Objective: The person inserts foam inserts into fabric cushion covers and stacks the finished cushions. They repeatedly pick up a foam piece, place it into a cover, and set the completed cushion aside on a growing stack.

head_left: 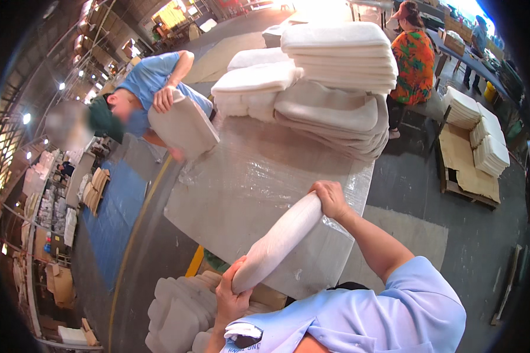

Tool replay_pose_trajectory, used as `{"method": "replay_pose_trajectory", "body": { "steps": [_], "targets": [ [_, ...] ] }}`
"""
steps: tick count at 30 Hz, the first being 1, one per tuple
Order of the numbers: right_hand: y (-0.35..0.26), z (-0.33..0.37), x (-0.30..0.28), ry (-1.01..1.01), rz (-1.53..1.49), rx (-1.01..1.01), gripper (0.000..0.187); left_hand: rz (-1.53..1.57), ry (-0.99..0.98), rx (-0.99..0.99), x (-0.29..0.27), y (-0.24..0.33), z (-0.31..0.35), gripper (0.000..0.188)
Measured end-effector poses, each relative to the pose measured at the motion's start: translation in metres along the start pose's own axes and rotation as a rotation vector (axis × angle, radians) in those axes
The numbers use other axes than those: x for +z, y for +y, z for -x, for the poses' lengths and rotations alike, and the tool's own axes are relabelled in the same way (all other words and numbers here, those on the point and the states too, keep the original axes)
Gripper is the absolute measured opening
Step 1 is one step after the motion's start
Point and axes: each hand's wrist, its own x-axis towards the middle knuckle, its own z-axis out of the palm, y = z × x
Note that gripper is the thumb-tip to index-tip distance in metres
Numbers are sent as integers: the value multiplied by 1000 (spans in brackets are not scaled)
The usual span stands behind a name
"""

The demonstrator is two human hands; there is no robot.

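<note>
A white, rounded foam pad is held on edge between my two hands, above the near part of a table covered in clear plastic. My left hand grips its lower left end. At the upper right end, my right hand is closed round the rim. Stacks of white pads and greyish-beige pads stand at the table's far side. Across the table on the left, a co-worker in a blue shirt holds a flat beige pad with both hands.
More grey pads are piled low at my left, beside the table. On the right, a wooden pallet carries stacked white pads. A person in a bright patterned shirt is beyond the stacks. A blue sheet covers floor at the left.
</note>
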Motion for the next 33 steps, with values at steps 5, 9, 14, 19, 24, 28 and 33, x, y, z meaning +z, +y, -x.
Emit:
{"method": "replay_pose_trajectory", "body": {
  "steps": [5, 9, 14, 19, 24, 28, 33],
  "targets": [
    [15, 17, 8, 9, -54, 140, 53, 70, 53, 43, -1, -42, 31, 63],
    [26, 19, 12, -12, -47, 334, 59, -31, 18, -46, -21, -52, 40, 65],
    [55, 34, 19, 168, -245, 548, 66, -191, 98, -170, -34, -44, 31, 70],
    [32, 29, 26, 442, -416, 686, 68, 35, 247, -298, -9, -39, 37, 71],
    [27, 39, 0, 462, -356, 608, 71, -17, -52, -286, 17, -87, 46, 66],
    [46, 60, -7, 479, -444, 630, 72, -314, -240, -139, 57, -78, 16, 70],
    [54, 58, 5, 451, -534, 579, 79, -348, -179, -191, 60, -80, 14, 68]
  ]
}}
